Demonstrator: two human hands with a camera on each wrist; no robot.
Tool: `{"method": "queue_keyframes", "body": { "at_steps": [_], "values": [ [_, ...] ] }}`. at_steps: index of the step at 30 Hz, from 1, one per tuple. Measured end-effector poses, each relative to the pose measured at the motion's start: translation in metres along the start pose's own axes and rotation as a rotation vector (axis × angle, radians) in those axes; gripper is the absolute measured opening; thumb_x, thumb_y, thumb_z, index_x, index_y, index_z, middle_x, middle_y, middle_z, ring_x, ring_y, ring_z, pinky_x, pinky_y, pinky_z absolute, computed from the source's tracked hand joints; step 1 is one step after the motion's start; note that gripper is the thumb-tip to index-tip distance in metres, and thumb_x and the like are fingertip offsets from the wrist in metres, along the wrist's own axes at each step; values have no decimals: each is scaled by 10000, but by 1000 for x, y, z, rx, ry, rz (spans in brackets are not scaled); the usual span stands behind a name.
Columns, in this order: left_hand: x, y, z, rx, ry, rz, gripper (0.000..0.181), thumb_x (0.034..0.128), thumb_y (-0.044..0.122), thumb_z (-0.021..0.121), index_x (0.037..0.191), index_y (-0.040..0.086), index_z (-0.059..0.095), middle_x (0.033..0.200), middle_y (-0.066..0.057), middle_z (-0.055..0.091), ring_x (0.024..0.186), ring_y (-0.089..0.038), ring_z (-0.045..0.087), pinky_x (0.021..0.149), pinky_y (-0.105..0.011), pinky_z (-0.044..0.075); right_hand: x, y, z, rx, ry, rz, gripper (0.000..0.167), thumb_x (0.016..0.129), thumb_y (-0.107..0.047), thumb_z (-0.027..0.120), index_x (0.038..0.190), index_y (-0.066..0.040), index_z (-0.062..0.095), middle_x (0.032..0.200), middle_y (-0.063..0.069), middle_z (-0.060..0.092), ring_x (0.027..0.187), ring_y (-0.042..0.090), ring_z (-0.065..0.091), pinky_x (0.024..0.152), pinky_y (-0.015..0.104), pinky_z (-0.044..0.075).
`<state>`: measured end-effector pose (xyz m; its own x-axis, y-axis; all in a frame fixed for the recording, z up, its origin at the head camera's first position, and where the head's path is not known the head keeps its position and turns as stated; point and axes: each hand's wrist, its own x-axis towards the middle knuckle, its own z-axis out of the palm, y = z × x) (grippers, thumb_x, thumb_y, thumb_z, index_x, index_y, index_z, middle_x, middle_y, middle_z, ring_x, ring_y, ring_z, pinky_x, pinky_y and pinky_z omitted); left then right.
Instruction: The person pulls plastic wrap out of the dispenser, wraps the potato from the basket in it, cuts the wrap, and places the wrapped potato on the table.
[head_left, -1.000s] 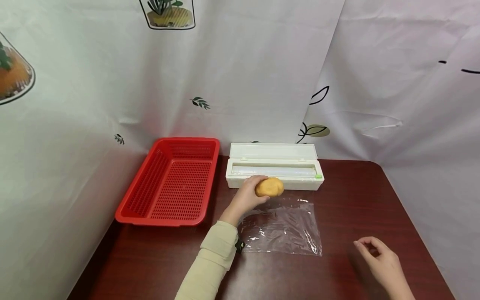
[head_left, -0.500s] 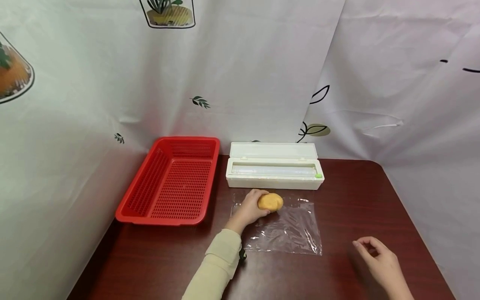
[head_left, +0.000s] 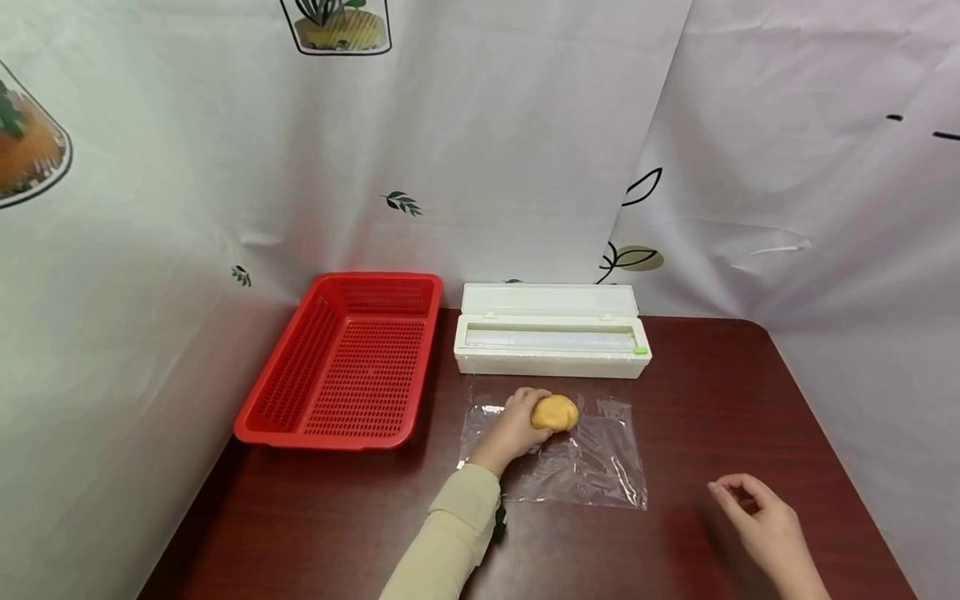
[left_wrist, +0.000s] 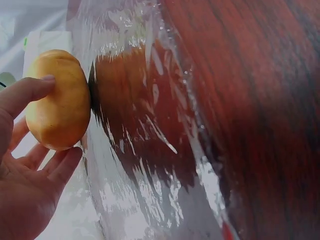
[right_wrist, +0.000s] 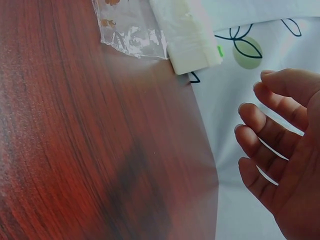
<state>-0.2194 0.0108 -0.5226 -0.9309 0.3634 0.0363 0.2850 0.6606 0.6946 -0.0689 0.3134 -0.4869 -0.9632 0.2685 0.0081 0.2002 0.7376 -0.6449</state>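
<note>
A smooth yellow potato [head_left: 555, 413] is in my left hand [head_left: 523, 425], at or just above a sheet of clear plastic film [head_left: 592, 467] on the table. Whether it touches the film I cannot tell. In the left wrist view, the thumb lies across the top of the potato [left_wrist: 59, 107] while the other fingers curl beneath it. My right hand [head_left: 765, 525] hovers over the table's right side, fingers loosely bent, holding nothing; the right wrist view shows the same hand [right_wrist: 285, 145] with a gap between thumb and palm.
Behind the film stands a white cling film box [head_left: 551, 360] with its lid up and a roll inside. A red perforated basket [head_left: 405, 400] sits on the left of the dark wooden table [head_left: 600, 554]. White printed cloth [head_left: 487, 142] hangs behind.
My left hand has lowered the potato from in front of the box down to the film, shifting slightly right. The right hand has stayed in place.
</note>
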Motion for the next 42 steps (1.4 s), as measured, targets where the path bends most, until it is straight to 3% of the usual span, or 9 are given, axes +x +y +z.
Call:
{"method": "queue_keyframes", "body": {
  "at_steps": [6, 14, 20, 29, 32, 36, 39, 42],
  "values": [
    [-2, 1, -1, -3, 0, 1, 675, 716, 55, 758, 1316, 129, 458, 1264, -108, 466, 1157, -266, 431, 944, -416, 397, 0, 1, 2, 13, -3, -12, 245, 906, -310, 595, 943, -72, 638, 839, 20, 603, 679, -35, 477, 565, 218, 425],
    [-4, 4, -3, 16, -10, 21, 627, 701, 39, 762, 1263, 129, 498, 1243, -105, 469, 1148, -275, 430, 949, -413, 393, 2, -1, 6, 16, -8, -18, 236, 898, -307, 607, 944, -78, 641, 854, 20, 607, 675, -52, 472, 564, 213, 425],
    [-6, 4, -3, 43, -17, 1, 648, 688, 56, 775, 1266, 150, 499, 1245, -96, 468, 1134, -274, 444, 921, -440, 412, 2, -1, 6, 19, -3, -34, 215, 893, -288, 618, 938, -79, 642, 840, 2, 596, 674, -54, 472, 565, 205, 423],
    [-3, 11, -9, -19, 12, 7, 659, 698, 52, 777, 1286, 145, 492, 1297, -86, 409, 1220, -298, 343, 972, -433, 371, 11, -7, 5, 9, 16, -96, 206, 899, -281, 610, 935, -82, 643, 843, 3, 595, 684, -45, 466, 566, 215, 418],
    [5, 20, -20, -2, -12, -17, 648, 757, 157, 763, 1329, 185, 459, 1330, -73, 394, 1248, -282, 314, 966, -442, 379, 29, -14, 3, -12, 31, -195, 184, 905, -254, 606, 943, -85, 666, 862, 32, 617, 709, -35, 483, 579, 233, 422],
    [24, 39, -40, 53, -52, -23, 616, 833, 352, 682, 1373, 230, 411, 1389, -50, 352, 1285, -246, 275, 969, -442, 379, 73, -26, 3, 1, 21, -296, 244, 939, -229, 550, 1041, -37, 661, 1002, 160, 632, 924, 216, 576, 758, 400, 449],
    [48, 58, -49, 114, -72, 24, 579, 864, 422, 620, 1373, 237, 415, 1408, -40, 336, 1290, -231, 266, 996, -412, 348, 117, -34, 11, 43, -26, -290, 357, 946, -253, 537, 1185, 10, 567, 1115, 261, 538, 1021, 422, 494, 830, 538, 390],
    [70, 74, -49, 219, -119, 72, 530, 889, 448, 567, 1361, 245, 437, 1373, -47, 377, 1250, -228, 306, 1003, -368, 320, 154, -39, 27, 135, -99, -233, 492, 908, -259, 602, 1298, 5, 460, 1136, 283, 431, 997, 409, 465, 802, 490, 412]
  ]
}}
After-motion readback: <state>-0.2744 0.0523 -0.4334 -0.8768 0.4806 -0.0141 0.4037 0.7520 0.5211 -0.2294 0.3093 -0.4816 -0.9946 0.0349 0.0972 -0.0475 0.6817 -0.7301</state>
